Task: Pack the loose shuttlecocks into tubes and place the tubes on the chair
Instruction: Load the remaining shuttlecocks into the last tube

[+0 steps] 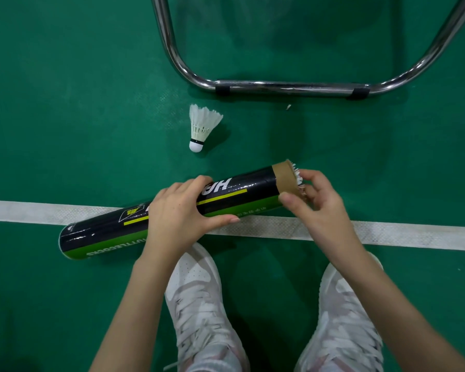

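shuttlecock (202,127) between chair frame (287,85) and tube (172,210) (floor) — apart.

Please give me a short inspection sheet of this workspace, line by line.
Surface: green court floor crossed by a white line.
Job's things: black-and-green tube, feathers at its open end; one loose shuttlecock lying beyond it.
Clutter: small white scrap near the chair frame.
Hands: left hand grips the tube's middle; right hand at the open end, fingers on the feathers.
Cables: nothing seen.
Surroundings: chrome chair frame; white trainers.
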The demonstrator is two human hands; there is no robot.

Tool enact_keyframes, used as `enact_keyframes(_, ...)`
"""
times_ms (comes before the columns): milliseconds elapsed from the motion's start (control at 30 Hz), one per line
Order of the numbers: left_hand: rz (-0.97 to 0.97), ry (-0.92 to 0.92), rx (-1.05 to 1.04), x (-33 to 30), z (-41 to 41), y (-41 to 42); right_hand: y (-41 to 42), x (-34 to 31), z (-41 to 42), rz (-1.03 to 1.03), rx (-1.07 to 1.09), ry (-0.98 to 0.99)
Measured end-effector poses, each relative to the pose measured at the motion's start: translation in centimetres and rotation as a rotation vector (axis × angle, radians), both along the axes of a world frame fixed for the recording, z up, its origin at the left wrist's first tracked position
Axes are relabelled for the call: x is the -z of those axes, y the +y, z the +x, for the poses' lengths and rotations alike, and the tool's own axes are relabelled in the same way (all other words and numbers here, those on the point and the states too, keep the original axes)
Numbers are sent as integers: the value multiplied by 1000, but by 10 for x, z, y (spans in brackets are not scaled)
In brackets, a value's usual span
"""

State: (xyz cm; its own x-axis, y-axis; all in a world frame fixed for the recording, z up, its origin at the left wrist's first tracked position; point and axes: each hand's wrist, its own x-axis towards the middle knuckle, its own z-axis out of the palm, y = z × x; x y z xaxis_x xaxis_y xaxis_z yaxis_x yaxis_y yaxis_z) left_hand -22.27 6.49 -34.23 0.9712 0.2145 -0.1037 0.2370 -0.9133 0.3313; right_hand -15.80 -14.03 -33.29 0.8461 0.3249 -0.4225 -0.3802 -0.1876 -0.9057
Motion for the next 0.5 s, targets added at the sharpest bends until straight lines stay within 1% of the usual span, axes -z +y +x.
enact_keyframes(100,3,-1,21,0,2,-3,4,2,-3,-144,-84,-69)
enact_keyframes(200,-14,4,18,-1,3,-5,7,3,-4,-236,-92,-135)
enact_keyframes(300,-17,8,19,-3,3,-5,8,3,-2,-213,-69,-148)
enact_keyframes(500,-21,13,16,-3,3,-4,7,2,5,-151,-76,-102)
